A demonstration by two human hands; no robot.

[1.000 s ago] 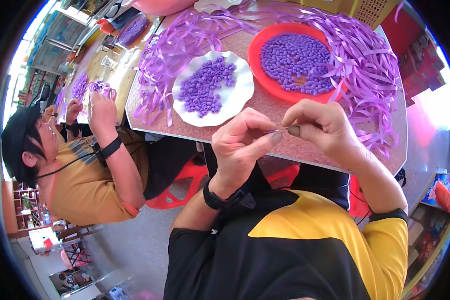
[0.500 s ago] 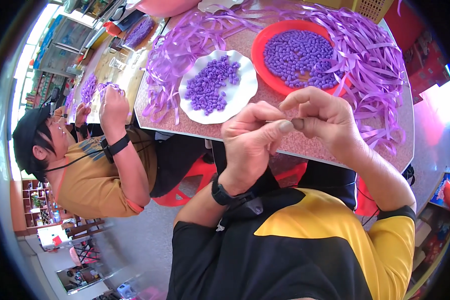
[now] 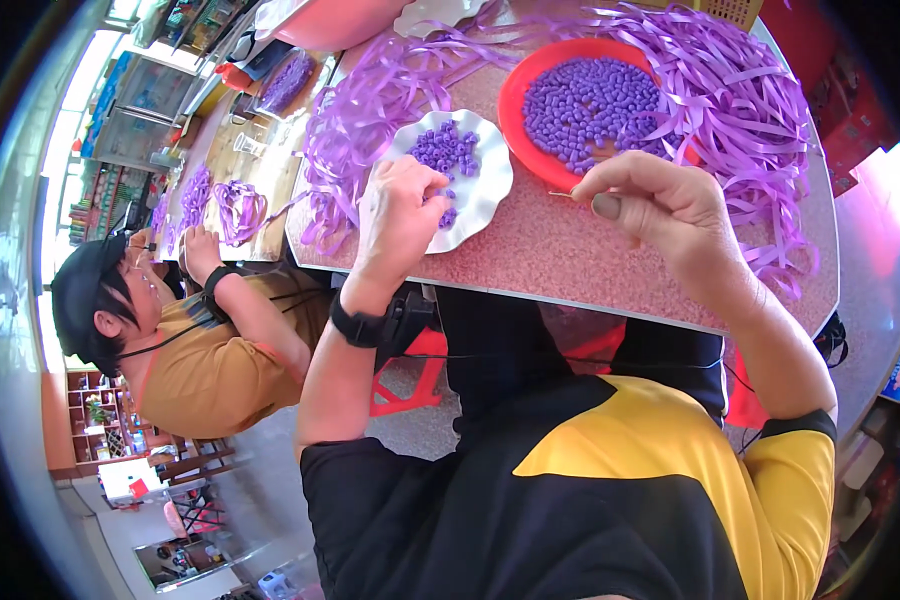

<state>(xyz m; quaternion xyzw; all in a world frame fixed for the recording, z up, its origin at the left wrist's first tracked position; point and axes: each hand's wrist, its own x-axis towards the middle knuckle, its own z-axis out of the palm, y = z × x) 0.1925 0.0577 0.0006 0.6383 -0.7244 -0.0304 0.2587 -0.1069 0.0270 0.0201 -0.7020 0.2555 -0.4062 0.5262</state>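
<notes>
My left hand [image 3: 395, 215] is over the near left part of a white scalloped plate [image 3: 494, 175], its fingers curled together. Purple beads [image 3: 448, 148] lie on that plate, some close to the fingertips; whatever those fingers pinch is hidden. To the right, above the table's near part, my right hand [image 3: 675, 205] pinches a thin needle-like piece [image 3: 561, 194] between thumb and forefinger. Its tip points left. Just beyond that hand, a red round plate [image 3: 513, 115] holds many purple beads [image 3: 585, 100].
Lilac ribbons [image 3: 740, 120] pile up at the right, partly over the red plate, and more ribbons [image 3: 345, 135] lie at the left. A pink basin [image 3: 335, 22] stands at the back. On the left, a person in a tan shirt [image 3: 205, 380] sits by a wooden table [image 3: 275, 165].
My left hand has left my right hand and moved left to the white plate. The right hand stays about where it was. The person's raised hand on the left has come down.
</notes>
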